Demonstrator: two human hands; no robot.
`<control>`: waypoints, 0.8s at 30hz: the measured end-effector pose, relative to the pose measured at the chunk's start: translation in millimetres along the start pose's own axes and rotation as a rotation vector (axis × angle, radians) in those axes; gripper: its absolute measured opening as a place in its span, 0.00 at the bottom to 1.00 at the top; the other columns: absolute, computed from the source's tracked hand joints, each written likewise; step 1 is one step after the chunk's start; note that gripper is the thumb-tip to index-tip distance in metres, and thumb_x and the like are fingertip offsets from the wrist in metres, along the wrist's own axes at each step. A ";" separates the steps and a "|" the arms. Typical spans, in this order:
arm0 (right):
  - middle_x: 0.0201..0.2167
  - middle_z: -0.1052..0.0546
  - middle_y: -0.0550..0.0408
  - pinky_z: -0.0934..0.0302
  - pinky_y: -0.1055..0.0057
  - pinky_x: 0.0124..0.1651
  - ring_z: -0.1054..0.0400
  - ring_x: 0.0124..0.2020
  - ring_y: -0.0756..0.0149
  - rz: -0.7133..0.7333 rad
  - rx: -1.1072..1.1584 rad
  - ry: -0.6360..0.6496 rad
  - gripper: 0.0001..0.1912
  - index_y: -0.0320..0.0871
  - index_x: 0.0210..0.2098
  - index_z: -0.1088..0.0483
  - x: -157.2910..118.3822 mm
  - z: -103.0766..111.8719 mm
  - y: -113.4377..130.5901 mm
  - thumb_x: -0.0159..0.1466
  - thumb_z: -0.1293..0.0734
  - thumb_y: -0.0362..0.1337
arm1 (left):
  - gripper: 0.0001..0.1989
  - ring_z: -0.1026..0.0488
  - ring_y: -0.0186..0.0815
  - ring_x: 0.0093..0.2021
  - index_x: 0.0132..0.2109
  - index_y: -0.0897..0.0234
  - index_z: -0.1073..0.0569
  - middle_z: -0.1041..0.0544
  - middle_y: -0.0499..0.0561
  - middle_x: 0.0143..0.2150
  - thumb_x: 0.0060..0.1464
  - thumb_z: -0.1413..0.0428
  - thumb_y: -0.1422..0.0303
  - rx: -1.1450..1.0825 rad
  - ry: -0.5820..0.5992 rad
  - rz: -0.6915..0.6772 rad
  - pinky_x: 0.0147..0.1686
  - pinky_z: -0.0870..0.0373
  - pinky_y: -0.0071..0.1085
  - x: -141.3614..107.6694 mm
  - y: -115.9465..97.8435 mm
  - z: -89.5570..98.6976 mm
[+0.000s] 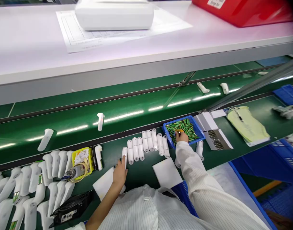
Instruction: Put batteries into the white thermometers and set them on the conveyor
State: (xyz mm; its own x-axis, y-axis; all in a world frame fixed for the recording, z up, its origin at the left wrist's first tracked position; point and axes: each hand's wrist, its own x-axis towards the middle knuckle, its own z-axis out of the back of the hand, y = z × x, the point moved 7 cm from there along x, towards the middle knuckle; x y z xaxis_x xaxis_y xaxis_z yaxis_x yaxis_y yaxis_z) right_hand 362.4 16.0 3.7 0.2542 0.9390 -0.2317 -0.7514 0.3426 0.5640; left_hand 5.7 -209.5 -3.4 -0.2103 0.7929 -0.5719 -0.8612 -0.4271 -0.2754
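My left hand (120, 173) has its fingers closed around the lower end of a white handheld device (124, 154), at the left end of a row of similar white devices (135, 149) on the green bench. My right hand (182, 137) reaches into a blue tray (195, 138) full of small green batteries (188, 128). Its fingers are curled together among the batteries, and the fingertips are partly hidden. Something orange-yellow shows at these fingers. Below the right sleeve, another white device (199, 149) lies beside the forearm.
Many white thermometer-like devices (26, 179) lie at the left, near a yellow bin (91, 159) and a black fan (73, 204). Beyond runs a green conveyor (127, 111) carrying several devices. A white shelf (29, 48) overhangs it. White boxes (206, 123) and yellow-green papers (248, 124) lie right.
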 end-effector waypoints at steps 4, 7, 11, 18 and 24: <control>0.29 0.28 0.57 0.36 0.69 0.35 0.33 0.28 0.71 -0.048 0.333 -0.012 0.14 0.38 0.38 0.32 -13.6 20.9 8.6 0.66 0.37 0.44 | 0.29 0.28 0.45 0.44 0.65 0.66 0.48 0.30 0.62 0.50 0.57 0.54 0.73 -0.110 -0.137 -0.020 0.38 0.33 0.35 -2.8 12.9 26.5; 0.25 0.29 0.60 0.37 0.74 0.28 0.35 0.22 0.74 -0.015 0.618 0.039 0.13 0.37 0.36 0.32 -28.1 30.8 23.7 0.65 0.37 0.43 | 0.28 0.31 0.49 0.45 0.62 0.64 0.40 0.27 0.58 0.43 0.53 0.48 0.66 -0.295 -0.387 -0.014 0.40 0.33 0.39 -12.7 24.3 69.5; 0.21 0.28 0.58 0.40 0.75 0.21 0.36 0.19 0.72 0.049 0.968 0.106 0.16 0.40 0.30 0.34 -56.7 40.8 47.7 0.55 0.28 0.46 | 0.26 0.32 0.46 0.46 0.54 0.60 0.31 0.27 0.55 0.43 0.46 0.40 0.63 -0.835 -0.720 -0.082 0.47 0.35 0.41 -41.7 32.0 117.9; 0.26 0.28 0.59 0.44 0.79 0.17 0.36 0.23 0.74 0.098 1.391 0.293 0.15 0.45 0.32 0.35 -115.3 38.6 92.7 0.52 0.29 0.46 | 0.20 0.32 0.32 0.35 0.47 0.59 0.27 0.31 0.48 0.35 0.47 0.40 0.56 -1.982 -0.516 -0.251 0.39 0.28 0.31 -62.7 4.8 139.1; 0.22 0.34 0.61 0.55 0.82 0.12 0.41 0.20 0.75 0.083 1.452 0.529 0.18 0.44 0.29 0.37 -153.9 36.4 126.2 0.48 0.26 0.44 | 0.17 0.39 0.26 0.24 0.46 0.63 0.28 0.36 0.46 0.30 0.49 0.42 0.62 -2.196 -0.280 -0.293 0.19 0.37 0.19 -76.7 -25.1 145.4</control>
State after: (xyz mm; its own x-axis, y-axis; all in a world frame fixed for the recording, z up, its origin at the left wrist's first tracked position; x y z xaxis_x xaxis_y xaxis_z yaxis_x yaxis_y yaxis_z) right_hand 250.7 -84.2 139.5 -0.2294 0.9459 -0.2295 0.5449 0.3201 0.7750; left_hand -23.8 -196.4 159.8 -0.4236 0.8434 -0.3304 0.7907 0.1662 -0.5892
